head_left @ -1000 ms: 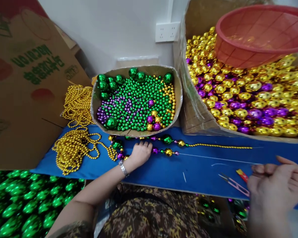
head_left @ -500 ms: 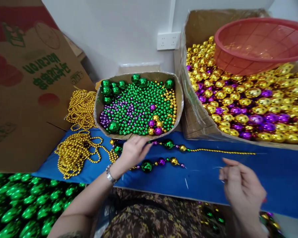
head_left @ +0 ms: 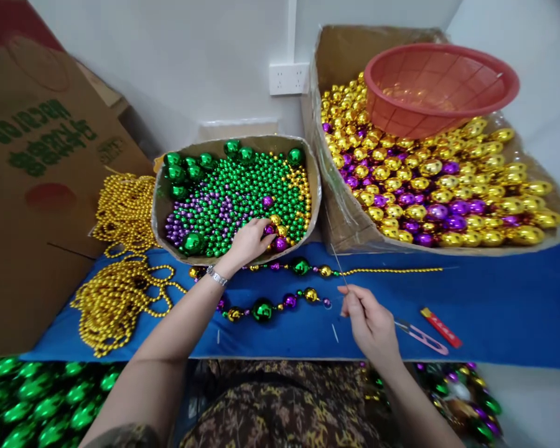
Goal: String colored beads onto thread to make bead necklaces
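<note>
My left hand (head_left: pixel 254 241) reaches over the near rim of a cardboard box (head_left: pixel 164 249) of small green, purple and gold beads. Its fingers are pinched together beside larger purple and gold beads (head_left: pixel 280 244); what they hold is hidden. In my right hand (head_left: pixel 368 320), a long thin needle (head_left: pixel 340 264) is pinched and points up and away from me. Between the box and my right hand, two strings of mixed beads lie on the blue cloth: a bead strand (head_left: pixel 300 266) running into a gold twisted length, and a nearer bead strand (head_left: pixel 263 309).
Gold bead chains (head_left: pixel 116 305) are heaped on the left. Pink-handled snips (head_left: pixel 424 338) and a red packet (head_left: pixel 441 326) lie right of my right hand. A large box (head_left: pixel 350 214) of gold and purple beads holds a red basket (head_left: pixel 441 118). Green beads (head_left: pixel 42 398) sit lower left.
My left hand has moved from the box's near edge into the beads. My right hand has come left, its needle now plainly visible. The view has shifted right, showing the snips and packet.
</note>
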Demonstrator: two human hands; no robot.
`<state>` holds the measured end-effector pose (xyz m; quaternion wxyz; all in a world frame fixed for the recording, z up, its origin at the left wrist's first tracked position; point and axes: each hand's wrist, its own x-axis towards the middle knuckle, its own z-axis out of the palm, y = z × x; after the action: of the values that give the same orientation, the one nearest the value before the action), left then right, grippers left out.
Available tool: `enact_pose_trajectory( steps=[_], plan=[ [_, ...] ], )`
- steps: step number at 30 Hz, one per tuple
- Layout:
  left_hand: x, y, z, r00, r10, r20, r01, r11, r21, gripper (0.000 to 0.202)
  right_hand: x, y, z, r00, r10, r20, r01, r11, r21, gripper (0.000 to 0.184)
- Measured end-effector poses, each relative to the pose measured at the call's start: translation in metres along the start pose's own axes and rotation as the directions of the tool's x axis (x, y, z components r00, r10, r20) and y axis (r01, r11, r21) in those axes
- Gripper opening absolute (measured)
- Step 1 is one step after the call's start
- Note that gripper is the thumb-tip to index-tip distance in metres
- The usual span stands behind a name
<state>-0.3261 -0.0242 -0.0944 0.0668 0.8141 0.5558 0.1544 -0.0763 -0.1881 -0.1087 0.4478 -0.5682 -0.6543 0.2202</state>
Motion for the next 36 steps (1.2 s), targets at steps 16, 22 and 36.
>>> enact_pose_trajectory(
  steps=[16, 22, 36],
  plan=[
    [0.001, 0.001, -0.003, 0.997, -0.036, -0.073, 0.022, 0.982, -0.189, 0.032, 0.003, 0.003, -0.004, 0.999, 0.003, -0.051, -0.005, 1.0, -0.026, 0.022],
    [0.0, -0.01, -0.007, 0.983, -0.038, -0.182, 0.002, 0.981, -0.195, 0.031, 0.002, 0.005, 0.001, 1.0, 0.007, -0.011, -0.008, 0.997, -0.082, 0.025],
    [-0.009, -0.004, -0.006, 0.976, 0.045, -0.215, -0.026, 0.996, 0.088, 0.032, 0.001, 0.01, 0.005, 0.999, -0.051, -0.008, 0.05, 0.994, -0.102, 0.021]
  ],
)
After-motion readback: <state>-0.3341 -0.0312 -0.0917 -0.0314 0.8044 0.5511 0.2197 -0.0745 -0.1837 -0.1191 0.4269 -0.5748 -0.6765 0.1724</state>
